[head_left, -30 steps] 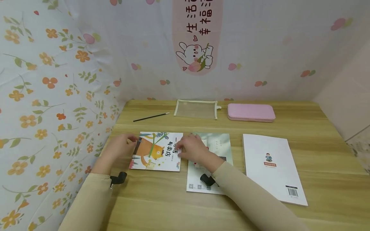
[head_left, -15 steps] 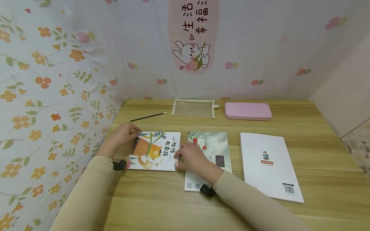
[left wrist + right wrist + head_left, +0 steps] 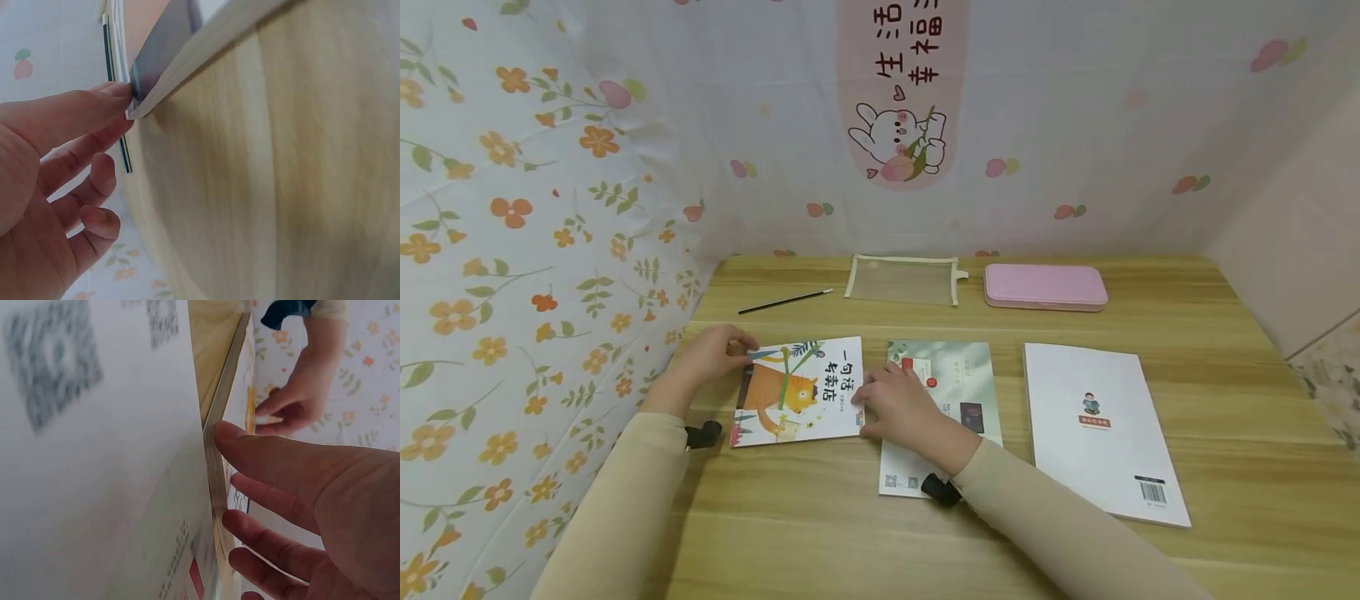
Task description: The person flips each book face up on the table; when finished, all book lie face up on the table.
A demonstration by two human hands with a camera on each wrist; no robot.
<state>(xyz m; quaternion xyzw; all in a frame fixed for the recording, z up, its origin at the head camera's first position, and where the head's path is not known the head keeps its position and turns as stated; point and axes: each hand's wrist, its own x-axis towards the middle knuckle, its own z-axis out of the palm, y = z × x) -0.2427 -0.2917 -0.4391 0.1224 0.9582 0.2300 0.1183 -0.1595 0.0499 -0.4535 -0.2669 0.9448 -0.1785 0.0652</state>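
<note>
A small picture book (image 3: 797, 392) with an orange cat on its white cover lies at the table's left, slightly turned. My left hand (image 3: 700, 367) pinches its left corner between thumb (image 3: 115, 90) and forefinger, the other fingers loosely bent below. At the right edge my right hand (image 3: 904, 410) holds the book, thumb (image 3: 231, 431) against the page edges and a finger over the cover. Beneath this hand lies a green-and-white book (image 3: 973, 367), partly hidden by the hand and sleeve.
A large white book (image 3: 1097, 425) lies to the right, back cover up. Along the back are a thin black pencil-like stick (image 3: 785, 302), a mesh zip pouch (image 3: 901, 281) and a pink pencil case (image 3: 1045, 287). Floral cloth (image 3: 550, 275) borders the left side.
The picture book has shifted a little left and turned slightly, its right side now farther back. Both hands stay at its edges. The other things have not moved on the table.
</note>
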